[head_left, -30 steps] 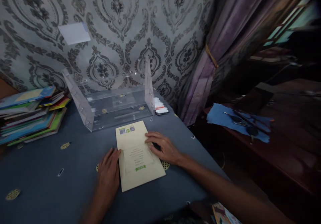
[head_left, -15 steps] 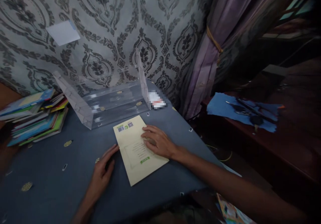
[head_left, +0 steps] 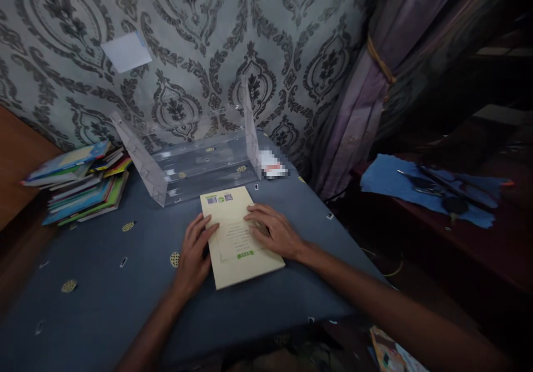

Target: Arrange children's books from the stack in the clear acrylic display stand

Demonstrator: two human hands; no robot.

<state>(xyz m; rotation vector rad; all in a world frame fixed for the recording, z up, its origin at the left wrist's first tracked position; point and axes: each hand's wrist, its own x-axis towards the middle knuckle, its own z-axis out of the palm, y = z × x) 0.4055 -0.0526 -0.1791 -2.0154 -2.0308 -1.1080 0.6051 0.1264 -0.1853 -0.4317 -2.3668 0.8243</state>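
Note:
A cream-coloured book (head_left: 233, 230) lies on the dark blue table cover, its printed codes at the far edge and a green label nearer to me. Over its right side rests my right hand (head_left: 275, 232), fingers slightly bent and apart on the cover. My left hand (head_left: 195, 255) is at the book's left edge, with fingertips touching it and fingers apart. Neither hand is closed around the book. Just beyond the book stands a clear plastic rack (head_left: 200, 161) with upright side panels.
A stack of books (head_left: 85, 186) stands at the table's far left. A blurred-out white item (head_left: 272, 165) sits right of the rack. Tools lie on a blue cloth (head_left: 387, 177) on a dark red surface to the right. A tied purple curtain (head_left: 353, 133) hangs behind.
My left hand has moved right and forward onto the book's left edge. The book now lies flatter, its earlier crease no longer visible. My right hand stays on it. The view has shifted slightly.

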